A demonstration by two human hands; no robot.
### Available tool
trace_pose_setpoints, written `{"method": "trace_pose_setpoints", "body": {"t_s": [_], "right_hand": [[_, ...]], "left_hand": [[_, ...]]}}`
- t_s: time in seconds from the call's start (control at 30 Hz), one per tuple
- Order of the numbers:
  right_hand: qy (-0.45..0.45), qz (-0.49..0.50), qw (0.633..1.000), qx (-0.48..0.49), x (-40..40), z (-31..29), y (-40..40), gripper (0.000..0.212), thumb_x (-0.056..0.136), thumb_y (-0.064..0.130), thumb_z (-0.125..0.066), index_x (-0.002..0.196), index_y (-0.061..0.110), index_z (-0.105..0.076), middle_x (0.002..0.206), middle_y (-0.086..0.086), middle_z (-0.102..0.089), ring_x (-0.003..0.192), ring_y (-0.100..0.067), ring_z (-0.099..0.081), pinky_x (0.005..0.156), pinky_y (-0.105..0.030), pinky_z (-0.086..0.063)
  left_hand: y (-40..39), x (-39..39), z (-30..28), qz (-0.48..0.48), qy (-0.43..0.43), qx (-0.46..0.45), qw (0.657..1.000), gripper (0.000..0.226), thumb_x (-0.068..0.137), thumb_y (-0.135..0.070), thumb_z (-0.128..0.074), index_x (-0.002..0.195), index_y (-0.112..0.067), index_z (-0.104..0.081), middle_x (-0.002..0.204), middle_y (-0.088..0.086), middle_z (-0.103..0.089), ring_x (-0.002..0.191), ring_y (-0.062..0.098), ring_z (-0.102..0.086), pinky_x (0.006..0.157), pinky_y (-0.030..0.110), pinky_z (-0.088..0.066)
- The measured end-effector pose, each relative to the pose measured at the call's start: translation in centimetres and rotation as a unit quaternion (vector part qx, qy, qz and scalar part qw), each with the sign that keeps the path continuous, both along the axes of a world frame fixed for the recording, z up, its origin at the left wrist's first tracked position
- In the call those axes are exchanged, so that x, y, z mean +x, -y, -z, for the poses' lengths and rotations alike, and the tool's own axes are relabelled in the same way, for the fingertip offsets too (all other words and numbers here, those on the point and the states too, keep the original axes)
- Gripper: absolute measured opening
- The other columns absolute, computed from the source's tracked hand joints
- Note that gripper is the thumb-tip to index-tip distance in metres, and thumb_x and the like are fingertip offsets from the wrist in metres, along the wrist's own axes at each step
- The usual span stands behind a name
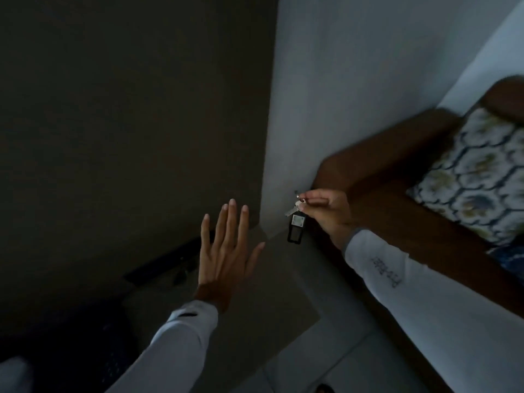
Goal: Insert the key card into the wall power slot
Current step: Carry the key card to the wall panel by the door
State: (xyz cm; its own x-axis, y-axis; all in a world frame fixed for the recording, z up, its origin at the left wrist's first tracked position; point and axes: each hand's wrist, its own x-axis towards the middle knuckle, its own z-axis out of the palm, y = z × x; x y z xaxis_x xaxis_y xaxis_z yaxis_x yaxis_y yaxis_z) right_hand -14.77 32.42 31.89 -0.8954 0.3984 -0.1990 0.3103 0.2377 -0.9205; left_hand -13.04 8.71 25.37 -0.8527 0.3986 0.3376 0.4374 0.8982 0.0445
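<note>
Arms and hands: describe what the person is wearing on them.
Both arms are in long, close-fitting white sleeves reaching the wrists. The right sleeve carries small dark lettering on the forearm, too blurred to read. The left sleeve shows a short dark mark near the cuff. The left hand and right hand are bare, with no visible rings or watch.

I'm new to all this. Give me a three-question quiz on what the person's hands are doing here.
1. True or false: the left hand grips the key tag.
2. Which hand pinches the key ring: A left, B right?
3. Fill in: beside the right hand stands a wooden chair with a patterned ____.

Key: 1 false, it is open and flat. 2 B. 3 cushion.
</note>
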Motion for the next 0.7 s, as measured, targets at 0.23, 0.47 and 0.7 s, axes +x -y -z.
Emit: {"method": "trace_pose_setpoints", "body": {"t_s": [0.23,0.47,0.7], "right_hand": [[-0.126,0.036,0.991,0.031,2.0,-20.6,-8.4,0.019,0.079,-0.005,-0.075,0.097,0.000,-0.073,0.099,-0.026,-0.074,0.078,-0.016,-0.066,0.068,-0.013,-0.052],[-0.254,0.138,0.956,0.050,9.1,-39.5,-19.5,0.016,0.074,0.002,-0.080,0.084,0.013,-0.078,0.097,-0.021,-0.078,0.099,-0.035,-0.074,0.099,-0.048,-0.057],[-0.338,0.189,0.914,0.123,20.0,-52.3,-31.1,0.018,0.072,-0.002,-0.080,0.089,0.002,-0.075,0.094,-0.027,-0.075,0.094,-0.040,-0.074,0.096,-0.054,-0.057]], "left_hand": [[-9.1,-4.4,-20.2,0.093,-0.142,0.028,0.985,0.079,0.105,-0.060,-0.036,0.164,-0.007,-0.033,0.170,0.025,-0.035,0.156,0.039,-0.038,0.124,0.068,-0.033],[-22.0,-3.2,-39.7,0.156,-0.261,0.089,0.948,0.077,0.108,-0.063,-0.031,0.165,-0.010,-0.032,0.171,0.023,-0.034,0.158,0.037,-0.035,0.125,0.066,-0.033],[-35.8,4.1,-52.6,0.227,-0.317,0.143,0.910,0.079,0.106,-0.064,-0.035,0.164,-0.010,-0.034,0.171,0.022,-0.035,0.157,0.038,-0.037,0.124,0.066,-0.034]]}}
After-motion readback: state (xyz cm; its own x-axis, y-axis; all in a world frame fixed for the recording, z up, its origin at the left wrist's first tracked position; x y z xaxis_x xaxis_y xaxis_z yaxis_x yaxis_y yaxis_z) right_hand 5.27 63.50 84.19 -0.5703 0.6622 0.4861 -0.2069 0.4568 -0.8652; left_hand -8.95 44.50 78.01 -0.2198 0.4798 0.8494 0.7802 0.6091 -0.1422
